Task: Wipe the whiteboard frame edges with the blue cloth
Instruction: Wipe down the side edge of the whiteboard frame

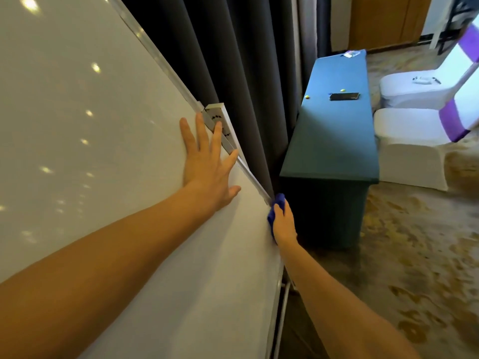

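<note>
The whiteboard (pixel 90 151) fills the left of the view, tilted, with its silver frame edge (pixel 252 177) running diagonally down to a corner. My left hand (pixel 207 167) lies flat on the board with its fingers spread, fingertips touching a grey tray piece (pixel 220 125) on the frame. At the board's corner my right hand (pixel 283 224) is closed on the blue cloth (pixel 277 203) and presses it against the frame edge. Most of the cloth is hidden under the hand.
Dark curtains (pixel 233 60) hang right behind the board. A teal-covered table (pixel 334 141) stands just right of my right hand, with a black phone (pixel 344 96) on it. White-covered chairs with purple bands (pixel 414 141) sit beyond. Patterned carpet (pixel 414 255) lies to the lower right.
</note>
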`<state>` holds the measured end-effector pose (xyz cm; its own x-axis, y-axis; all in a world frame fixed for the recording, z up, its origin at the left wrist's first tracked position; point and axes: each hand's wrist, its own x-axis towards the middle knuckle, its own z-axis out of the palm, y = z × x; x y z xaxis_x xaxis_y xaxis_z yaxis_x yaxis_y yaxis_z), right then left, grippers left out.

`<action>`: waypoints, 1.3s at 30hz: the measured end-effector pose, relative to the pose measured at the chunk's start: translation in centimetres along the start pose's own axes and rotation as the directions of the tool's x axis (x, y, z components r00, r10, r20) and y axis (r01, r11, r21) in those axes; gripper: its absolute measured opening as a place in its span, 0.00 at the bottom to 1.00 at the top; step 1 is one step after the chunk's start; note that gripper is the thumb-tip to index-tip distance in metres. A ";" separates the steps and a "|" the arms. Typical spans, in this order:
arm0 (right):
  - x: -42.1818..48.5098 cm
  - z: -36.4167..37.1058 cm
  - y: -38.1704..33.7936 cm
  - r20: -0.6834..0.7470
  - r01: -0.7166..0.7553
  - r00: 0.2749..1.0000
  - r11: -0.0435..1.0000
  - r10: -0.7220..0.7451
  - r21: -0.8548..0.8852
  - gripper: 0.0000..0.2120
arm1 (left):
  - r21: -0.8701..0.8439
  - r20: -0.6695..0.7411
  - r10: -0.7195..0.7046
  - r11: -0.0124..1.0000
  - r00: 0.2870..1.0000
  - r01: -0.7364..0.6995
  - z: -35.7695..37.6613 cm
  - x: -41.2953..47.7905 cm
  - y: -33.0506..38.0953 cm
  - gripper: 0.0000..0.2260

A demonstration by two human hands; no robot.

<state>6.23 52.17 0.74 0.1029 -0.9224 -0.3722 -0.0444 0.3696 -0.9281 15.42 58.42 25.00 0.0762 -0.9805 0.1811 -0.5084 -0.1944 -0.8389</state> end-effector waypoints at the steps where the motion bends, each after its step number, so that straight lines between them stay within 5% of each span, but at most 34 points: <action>1: -0.5 0.8 -1.3 0.022 0.077 0.997 0.997 -0.078 0.021 0.26 | 0.005 0.004 -0.004 1.000 1.000 0.004 0.0 0.1 0.1 0.41; 5: -2.7 3.3 -4.6 0.156 0.406 0.904 0.914 -0.398 -0.022 0.26 | 0.020 0.012 -0.013 1.000 1.000 0.013 0.2 0.2 0.2 0.41; 7: -2.5 2.4 -2.9 0.141 0.433 0.898 0.894 -0.416 -0.118 0.26 | 0.014 0.004 -0.004 1.000 1.000 0.004 0.2 0.1 0.0 0.41; 10: -1.0 -0.3 2.4 0.036 0.047 0.998 0.994 -0.043 -0.102 0.28 | 0.005 0.009 0.014 1.000 1.000 -0.014 0.1 -0.1 -0.3 0.41; 12: -0.7 -1.3 4.5 0.060 -0.197 0.979 0.980 0.195 0.025 0.30 | 0.013 0.015 0.015 1.000 1.000 -0.015 0.0 -0.2 -0.2 0.41; 19: 0.6 -3.0 4.0 0.195 -0.469 0.883 0.805 0.427 0.362 0.33 | -0.049 -0.001 -0.021 0.999 1.000 0.021 -0.7 -0.3 0.6 0.40; 28: 2.3 -6.3 5.4 0.366 -0.595 0.796 0.732 0.482 0.332 0.19 | -0.095 0.046 -0.185 0.977 0.982 0.188 -1.0 -0.7 6.1 0.40; 39: 0.1 -14.1 3.6 0.459 -0.656 0.741 0.677 0.490 0.334 0.24 | -0.114 0.222 -0.264 0.949 0.939 0.294 -6.6 -2.4 7.9 0.39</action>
<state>-7.92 51.84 -2.62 0.5110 -0.4505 -0.7321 0.2342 0.8924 -0.3857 5.56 59.44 21.27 0.3963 -0.8753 0.2772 -0.5577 -0.4693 -0.6847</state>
